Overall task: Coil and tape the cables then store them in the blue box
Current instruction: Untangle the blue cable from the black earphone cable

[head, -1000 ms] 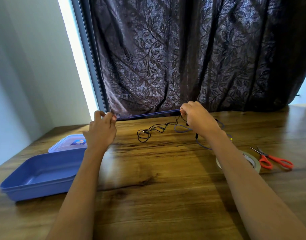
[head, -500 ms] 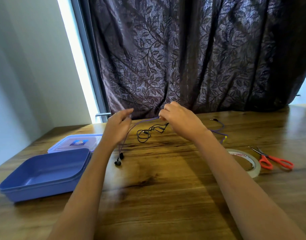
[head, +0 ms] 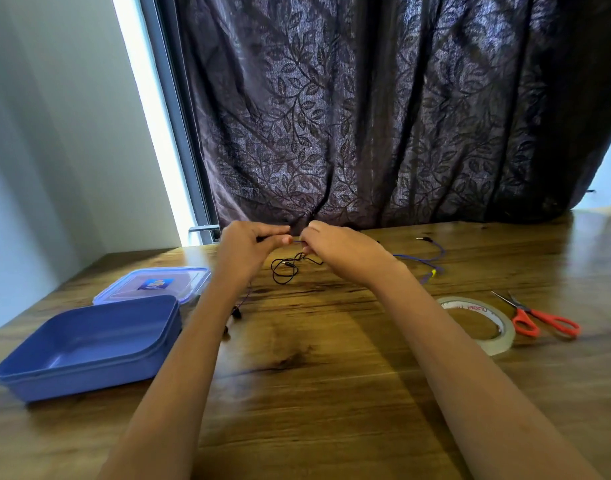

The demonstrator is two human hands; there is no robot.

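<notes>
Left grip (head: pixel 248 252) and right grip (head: pixel 342 252) pinch the blue cable (head: pixel 420 260); blue box (head: pixel 89 374) open, lid (head: pixel 151 284) behind.

Tangled black cable (head: pixel 285 263), thin blue cable (head: pixel 418 259) on table (head: pixel 331 393); blue box (head: pixel 89 379) open

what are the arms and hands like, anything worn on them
Nothing worn. The left hand and right hand are ungloved, with no watch, bracelet or visible ring. Both forearms are bare to the picture's lower edge, no sleeve showing.
</notes>
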